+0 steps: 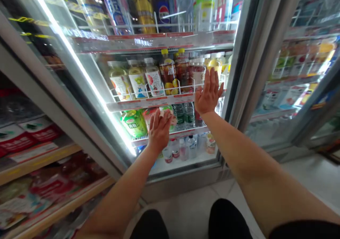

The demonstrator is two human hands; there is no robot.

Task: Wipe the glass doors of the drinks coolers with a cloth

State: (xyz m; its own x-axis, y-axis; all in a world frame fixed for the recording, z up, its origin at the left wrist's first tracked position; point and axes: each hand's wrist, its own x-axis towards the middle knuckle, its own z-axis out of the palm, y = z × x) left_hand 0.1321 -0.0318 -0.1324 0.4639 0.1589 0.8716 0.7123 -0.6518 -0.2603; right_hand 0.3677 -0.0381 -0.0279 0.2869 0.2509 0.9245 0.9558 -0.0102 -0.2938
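Both of my hands are raised in front of a lit drinks fridge, palms toward its glass door (183, 166). My left hand (158, 130) is open and empty, its fingers stretched upward before the lower shelf. Near it are a green bottle pack (134, 124) and dark green bottles (179, 113). Higher and to the right, my right hand (208, 93) is also open, fingers extended and thumb out, covering part of the middle shelf's drinks. Whether either palm touches the glass, I cannot tell.
Tea bottles with yellow caps (168, 70) stand on the middle shelf (151, 101). A Pepsi bottle (164, 10) is above. Shelves of red packages (18, 136) run along the left. Another fridge section (292, 76) is at right, over a tiled floor (188, 207).
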